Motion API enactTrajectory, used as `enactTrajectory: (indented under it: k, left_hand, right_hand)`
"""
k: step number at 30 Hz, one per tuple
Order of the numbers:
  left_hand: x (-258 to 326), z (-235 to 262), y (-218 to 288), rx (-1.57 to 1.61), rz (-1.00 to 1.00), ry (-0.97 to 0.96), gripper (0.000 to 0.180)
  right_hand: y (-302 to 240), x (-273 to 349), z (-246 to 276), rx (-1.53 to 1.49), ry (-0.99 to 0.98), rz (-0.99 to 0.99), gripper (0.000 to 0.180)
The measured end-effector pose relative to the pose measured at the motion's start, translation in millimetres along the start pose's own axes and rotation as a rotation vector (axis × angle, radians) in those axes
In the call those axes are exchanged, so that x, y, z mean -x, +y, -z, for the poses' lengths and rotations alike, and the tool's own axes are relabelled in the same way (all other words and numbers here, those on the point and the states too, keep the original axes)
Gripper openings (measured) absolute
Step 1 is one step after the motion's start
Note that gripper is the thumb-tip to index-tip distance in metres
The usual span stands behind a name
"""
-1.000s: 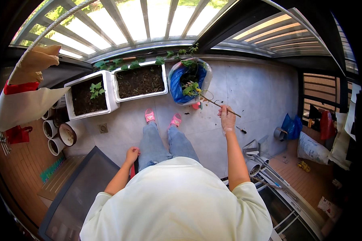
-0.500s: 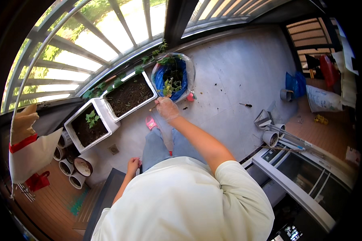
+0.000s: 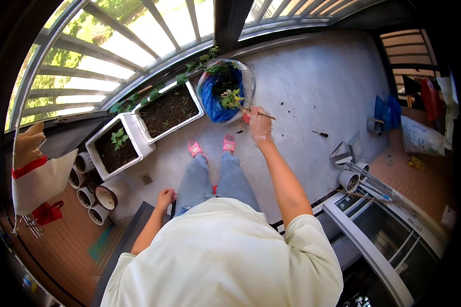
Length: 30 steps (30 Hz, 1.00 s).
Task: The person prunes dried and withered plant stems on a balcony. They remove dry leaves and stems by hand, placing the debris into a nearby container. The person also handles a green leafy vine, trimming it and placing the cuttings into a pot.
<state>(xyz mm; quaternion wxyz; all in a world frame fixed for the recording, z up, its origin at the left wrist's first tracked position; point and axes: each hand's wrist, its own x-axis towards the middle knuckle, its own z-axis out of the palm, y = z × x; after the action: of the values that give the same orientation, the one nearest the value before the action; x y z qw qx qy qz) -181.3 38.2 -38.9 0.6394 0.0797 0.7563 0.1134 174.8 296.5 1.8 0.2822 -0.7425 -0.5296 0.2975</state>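
Observation:
My right hand, in a clear plastic glove, is closed around a thin brown plant stem. Yellow-green leaves at the stem's far end hang over a bag-lined container with blue plastic inside and clear plastic around it. Dark stuff and green leaves show within the bag. Something red peeks out beside the glove, partly hidden. By my left thigh, my bare left hand has its fingers curled in; whatever they may hold is hidden.
Two white planters of soil stand left of the bag, one with a small green plant. Several pots lie at the left. A screwdriver-like tool and crumbs lie on the floor; a dustpan and pots are at right.
My right hand has moved right with the plant stem, and its leaves have shifted toward the bag's right side. My left hand stays by my thigh. Both pink shoes now show.

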Motion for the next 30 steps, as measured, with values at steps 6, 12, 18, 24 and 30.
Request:
enactTrajectory:
  k: [6, 12, 18, 24, 30]
  left_hand:
    - [2, -40, 4, 0.14, -0.074, -0.075, 0.014]
    - [-7, -50, -12, 0.239, -0.058, -0.055, 0.013]
    - [-8, -37, -38, 0.342, -0.011, 0.006, 0.013]
    - [-18, -24, -44, 0.32, -0.008, 0.018, 0.014]
    - [-15, -22, -30, 0.248, -0.047, 0.013, 0.014]
  right_hand:
    - [-43, -46, 50, 0.014, 0.131, 0.082, 0.034]
    - [-61, -92, 102, -0.274, 0.043, -0.077, 0.035]
    - [-81, -77, 135, -0.432, 0.065, -0.046, 0.033]
    - [-90, -54, 141, -0.388, 0.016, 0.097, 0.034]
    - [-114, 11, 161, -0.349, 0.054, 0.202, 0.036]
